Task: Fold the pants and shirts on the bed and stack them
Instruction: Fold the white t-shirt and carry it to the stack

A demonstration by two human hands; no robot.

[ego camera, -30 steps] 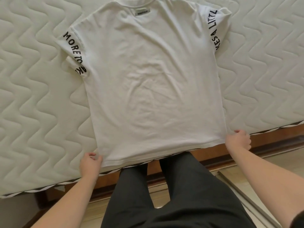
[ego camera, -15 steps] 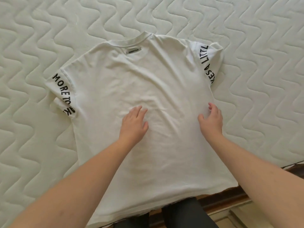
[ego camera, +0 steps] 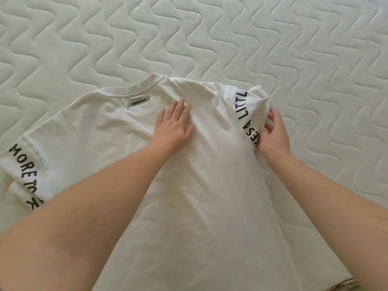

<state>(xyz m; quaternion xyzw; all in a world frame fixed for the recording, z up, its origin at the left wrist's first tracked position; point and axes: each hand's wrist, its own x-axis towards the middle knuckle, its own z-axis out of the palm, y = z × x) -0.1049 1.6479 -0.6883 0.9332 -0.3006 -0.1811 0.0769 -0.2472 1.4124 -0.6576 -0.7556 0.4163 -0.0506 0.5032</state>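
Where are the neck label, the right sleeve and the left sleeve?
neck label (ego camera: 139,101): head view, middle of the grey tag.
right sleeve (ego camera: 244,110): head view, on its black lettering.
left sleeve (ego camera: 24,171): head view, on its black lettering.

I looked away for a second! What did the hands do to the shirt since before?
Both hands let go of the bottom hem and moved up the shirt. The left hand now presses flat near the collar; the right hand has pinched the right sleeve. The shirt stays spread on the mattress, left sleeve untouched.
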